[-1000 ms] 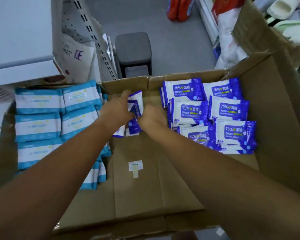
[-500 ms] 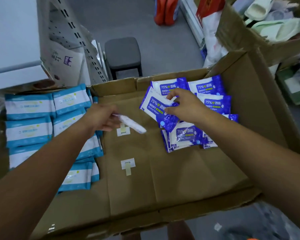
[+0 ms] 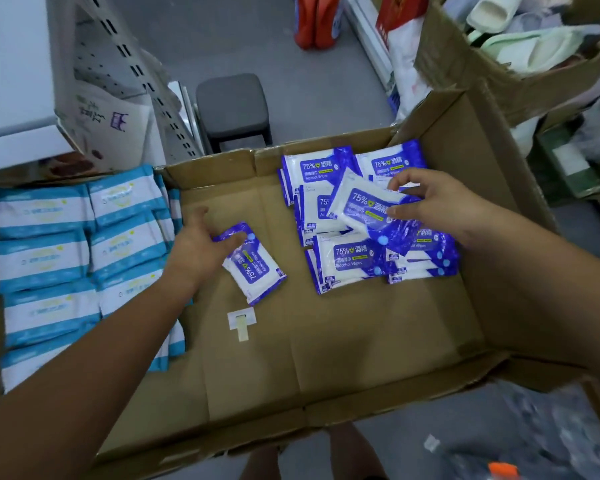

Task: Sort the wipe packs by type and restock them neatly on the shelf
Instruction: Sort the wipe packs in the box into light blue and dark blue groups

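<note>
Alcohol wipe packs [image 3: 347, 258], purple, lie in about five low stacks at the right of the open cardboard box [image 3: 326, 358]; exact total can't tell, layers overlap. Two more are in hand. Left grip [image 3: 201, 247] is curled on the end of one purple pack [image 3: 257, 271], low over the box floor at centre. Right grip [image 3: 440, 202] pinches a second pack [image 3: 361, 209] above the stacks. Teal wipe packs [image 3: 42, 258] are left of the box in two columns, at least seven faces showing, some hidden under the left arm. One grey stool [image 3: 232, 105] stands behind.
</note>
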The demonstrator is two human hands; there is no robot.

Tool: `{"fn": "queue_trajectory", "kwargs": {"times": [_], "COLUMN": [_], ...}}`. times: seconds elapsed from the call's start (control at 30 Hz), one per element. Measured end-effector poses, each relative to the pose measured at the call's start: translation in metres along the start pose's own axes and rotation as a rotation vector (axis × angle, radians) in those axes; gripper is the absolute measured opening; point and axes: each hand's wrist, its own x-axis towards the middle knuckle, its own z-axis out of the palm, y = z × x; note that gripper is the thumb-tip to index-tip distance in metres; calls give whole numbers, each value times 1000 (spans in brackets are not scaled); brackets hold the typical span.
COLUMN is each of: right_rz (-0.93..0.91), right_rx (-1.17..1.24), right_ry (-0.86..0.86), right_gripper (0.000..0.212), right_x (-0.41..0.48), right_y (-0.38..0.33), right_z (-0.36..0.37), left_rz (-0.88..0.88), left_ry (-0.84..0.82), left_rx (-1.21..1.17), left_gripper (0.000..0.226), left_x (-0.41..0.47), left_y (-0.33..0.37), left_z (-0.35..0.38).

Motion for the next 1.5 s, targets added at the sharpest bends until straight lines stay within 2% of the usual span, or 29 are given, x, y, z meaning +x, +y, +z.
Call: {"fn": "queue_trajectory", "kwargs": {"times": [0.13,0.27,0.4,0.53,0.6,0.67,0.73,0.8,0.93,1.03,1.2,1.27,1.4,1.5], "right_rz": [48,82,95,117,130,136,133,141,208,186,154,173,138,105], "right_rx": [79,71,107,115,92,67,42,-9,-130,-231,-383,-446,-545,-730], "right_ry": [10,10,61,38,17,16,3,-27,-182,-332,-520,-564,-489,-296], "right_gripper": [27,27,29,31,33,32,30,29,27,23,21,21,23,18], "right_x": [-3,-2,-1,1,-1,-4,-6,-6,-6,-14,-33,-37,-38,-39], "right_y": [14,24,26,30,29,29,29,34,44,53,82,95,113,114], "right_z": [-11,-14,-17,-26,-31,-35,-38,-41,-49,-49,-40,-35,-25,-19], "left_rz": [-158,-228,-95,193,181,132,128,116,96,75,79,123,215,393], "left_ry": [34,53,82,-73,-34,60,41,3,-84,-158,-405,-488,-551,-357], "left_rx": [128,149,173,-20,-58,56,263,304,0,-194,-328,-310,-163,62], "left_gripper": [107,87,80,74,68,59,60,61,46,30,25,25,29,23], "left_x": [-11,-37,-51,-41,-38,-35,-32,-26,-20,-24,-62,-85,-121,-135], "left_y": [-9,-18,-19,-14,-12,-9,-9,-8,-6,-5,15,27,37,40], "left_z": [4,23,52,57,59,64,68,69,61,47,25,35,99,151]}}
